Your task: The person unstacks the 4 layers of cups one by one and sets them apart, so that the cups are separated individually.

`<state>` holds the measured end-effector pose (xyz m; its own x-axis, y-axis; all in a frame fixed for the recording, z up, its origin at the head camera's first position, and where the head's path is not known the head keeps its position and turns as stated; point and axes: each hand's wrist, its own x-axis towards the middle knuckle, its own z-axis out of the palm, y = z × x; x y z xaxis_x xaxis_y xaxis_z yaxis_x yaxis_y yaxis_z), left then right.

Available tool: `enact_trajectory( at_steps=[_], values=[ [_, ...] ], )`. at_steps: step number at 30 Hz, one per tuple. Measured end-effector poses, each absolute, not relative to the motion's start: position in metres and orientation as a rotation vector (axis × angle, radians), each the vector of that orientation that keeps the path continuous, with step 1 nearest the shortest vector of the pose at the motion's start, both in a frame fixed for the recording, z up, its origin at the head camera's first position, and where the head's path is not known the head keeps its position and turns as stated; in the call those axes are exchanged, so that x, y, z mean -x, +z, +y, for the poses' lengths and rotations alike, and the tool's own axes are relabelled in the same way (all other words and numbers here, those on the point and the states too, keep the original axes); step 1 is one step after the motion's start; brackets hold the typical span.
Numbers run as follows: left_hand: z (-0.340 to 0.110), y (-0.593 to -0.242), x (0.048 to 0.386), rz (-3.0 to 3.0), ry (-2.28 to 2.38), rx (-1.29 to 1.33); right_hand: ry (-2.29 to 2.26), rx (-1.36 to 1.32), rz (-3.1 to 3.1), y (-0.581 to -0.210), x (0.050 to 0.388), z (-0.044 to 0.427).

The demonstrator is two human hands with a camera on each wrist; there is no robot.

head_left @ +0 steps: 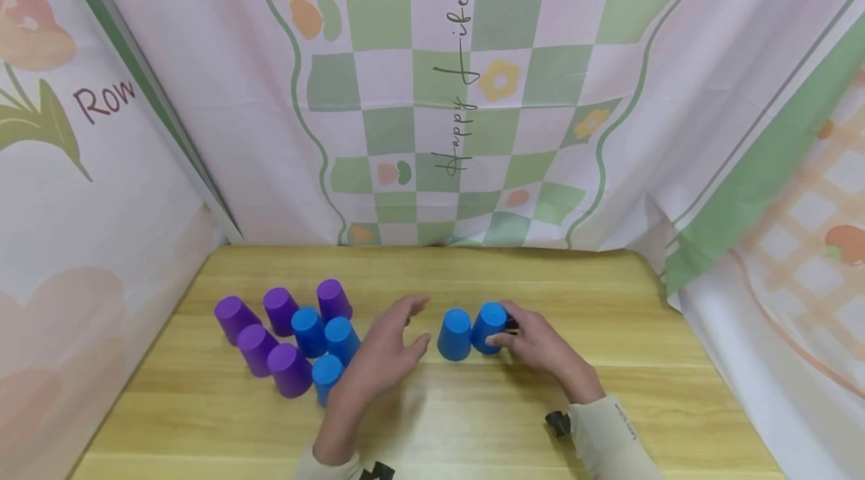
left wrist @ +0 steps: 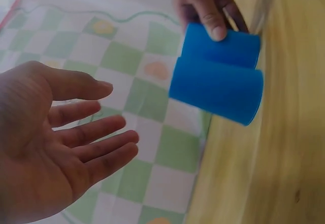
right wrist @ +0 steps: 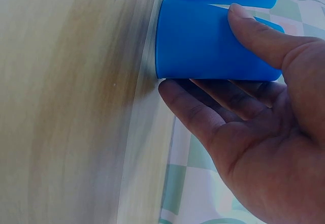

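My right hand (head_left: 541,345) holds an upside-down blue cup (head_left: 489,326), thumb on its near side and fingers along its right side. A second blue cup (head_left: 455,335) stands mouth-down just left of it; in the left wrist view this nearer cup (left wrist: 218,89) partly covers the held one (left wrist: 221,46). To the left, my left hand (head_left: 387,352) hovers with nothing in it. In the left wrist view the left hand's fingers (left wrist: 101,132) are extended and spread, apart from the cups.
Left of my left hand stand several upside-down purple cups (head_left: 290,371) and three blue cups (head_left: 308,332), close together; my left arm partly hides the nearest blue one (head_left: 327,376). The wooden table (head_left: 473,427) ends at a printed curtain (head_left: 446,127) behind.
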<state>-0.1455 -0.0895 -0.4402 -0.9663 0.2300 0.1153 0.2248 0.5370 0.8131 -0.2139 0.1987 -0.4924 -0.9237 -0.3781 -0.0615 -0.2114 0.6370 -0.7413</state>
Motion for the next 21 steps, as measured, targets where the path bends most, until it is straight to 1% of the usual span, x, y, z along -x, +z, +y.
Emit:
enact_trajectory(
  at_steps=[13,21],
  values=[
    [-0.056,-0.465,0.167,2.686,1.497,-0.317,-1.161,0.482,2.661,-0.495,0.215,0.197],
    [-0.047,-0.473,0.171,2.663,1.518,-0.282,-1.166,0.506,2.655,-0.495,0.215,0.198]
  ],
)
